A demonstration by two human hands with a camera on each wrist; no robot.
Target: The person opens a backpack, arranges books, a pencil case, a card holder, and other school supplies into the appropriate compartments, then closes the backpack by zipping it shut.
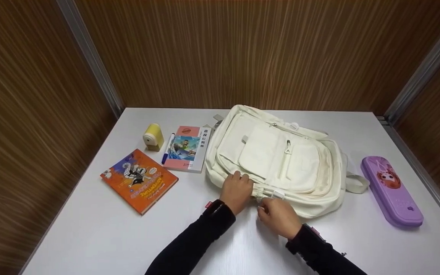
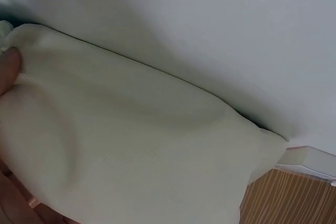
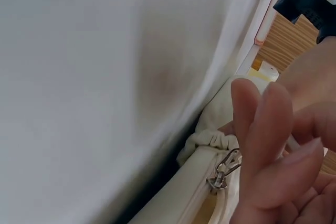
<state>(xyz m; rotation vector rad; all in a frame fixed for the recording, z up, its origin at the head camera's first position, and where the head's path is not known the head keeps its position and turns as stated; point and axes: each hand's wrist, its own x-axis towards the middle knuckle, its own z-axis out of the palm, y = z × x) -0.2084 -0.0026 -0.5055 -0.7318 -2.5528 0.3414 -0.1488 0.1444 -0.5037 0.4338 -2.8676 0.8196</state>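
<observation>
A cream backpack [image 1: 277, 160] lies flat in the middle of the white table [image 1: 90, 229]. My left hand [image 1: 238, 182] rests on its near edge with curled fingers holding the fabric; in the left wrist view a fingertip [image 2: 8, 66] presses into the cloth of the backpack [image 2: 131, 140]. My right hand [image 1: 267, 209] is just in front of the backpack's near edge, beside a white tab [image 1: 277, 194]. In the right wrist view its loosely straight fingers [image 3: 262, 145] hover next to a metal zipper pull [image 3: 223, 169], which hangs free.
Left of the backpack lie an orange book [image 1: 139, 180], a smaller blue-covered book [image 1: 185, 148], a marker pen [image 1: 167, 148] and a yellow pencil sharpener [image 1: 153, 136]. A purple pencil case [image 1: 391, 191] lies at the right. Wood-panelled walls enclose the table.
</observation>
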